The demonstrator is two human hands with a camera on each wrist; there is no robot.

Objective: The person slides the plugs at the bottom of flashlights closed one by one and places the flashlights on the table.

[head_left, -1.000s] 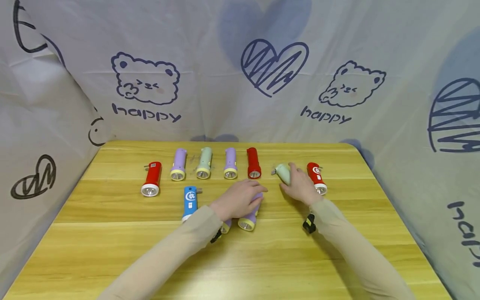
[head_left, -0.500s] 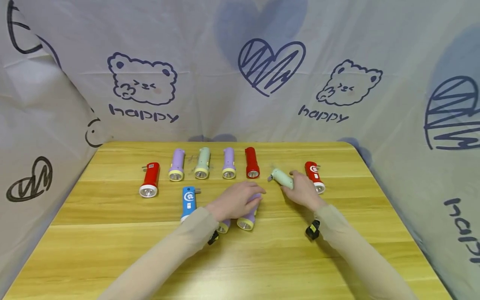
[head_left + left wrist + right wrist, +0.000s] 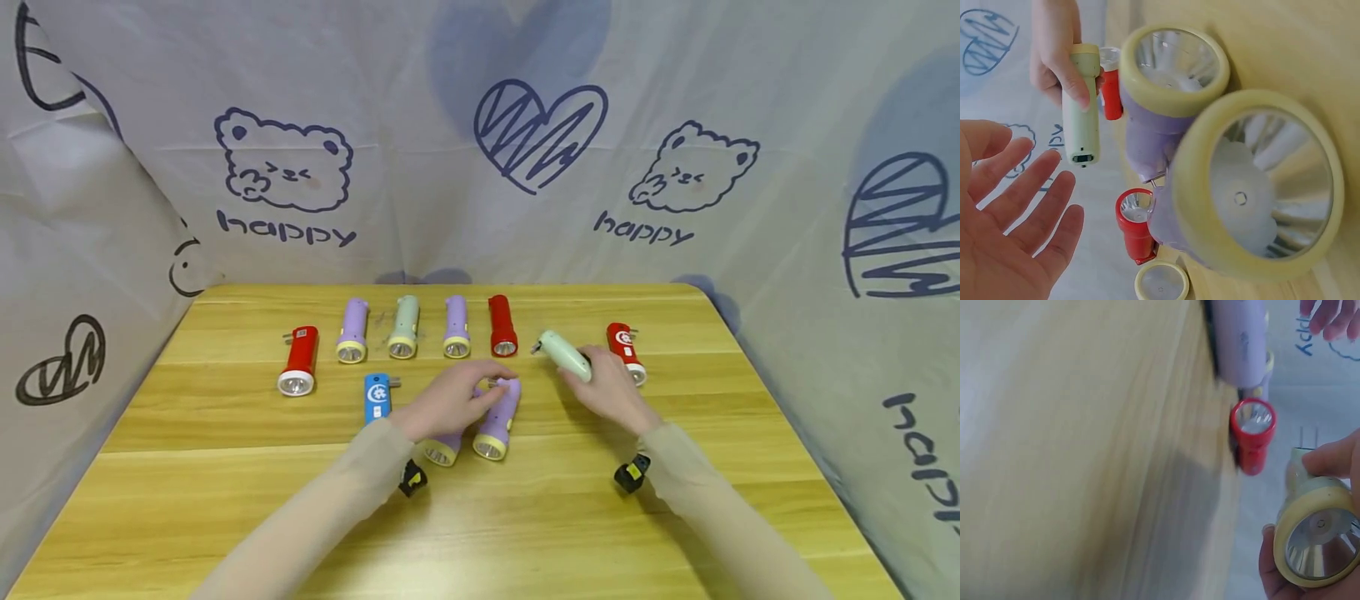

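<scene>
My right hand (image 3: 611,390) grips a pale green flashlight (image 3: 564,354) round its head end, holding it tilted above the table. In the right wrist view, the cream rim and lens of that green flashlight (image 3: 1319,534) show, with two metal prongs at its tail. Above two purple flashlights, one nearer the middle (image 3: 498,421) and one partly covered (image 3: 441,451), hovers my left hand (image 3: 450,402). In the left wrist view, the left hand (image 3: 1016,219) has loosely spread fingers and nothing in them. Whether it touches either purple flashlight cannot be told from the head view.
A back row holds a purple flashlight (image 3: 352,329), a green one (image 3: 404,325), another purple one (image 3: 457,325) and a red one (image 3: 502,323). Red-and-white flashlights stand left (image 3: 300,358) and right (image 3: 626,350). A blue flashlight (image 3: 377,398) lies by the left sleeve. Printed cloth surrounds the wooden table (image 3: 480,533).
The right hand has lifted the green flashlight and drawn it slightly back, its tail pointing left. My left hand has shifted a little left, uncovering more of the purple flashlights.
</scene>
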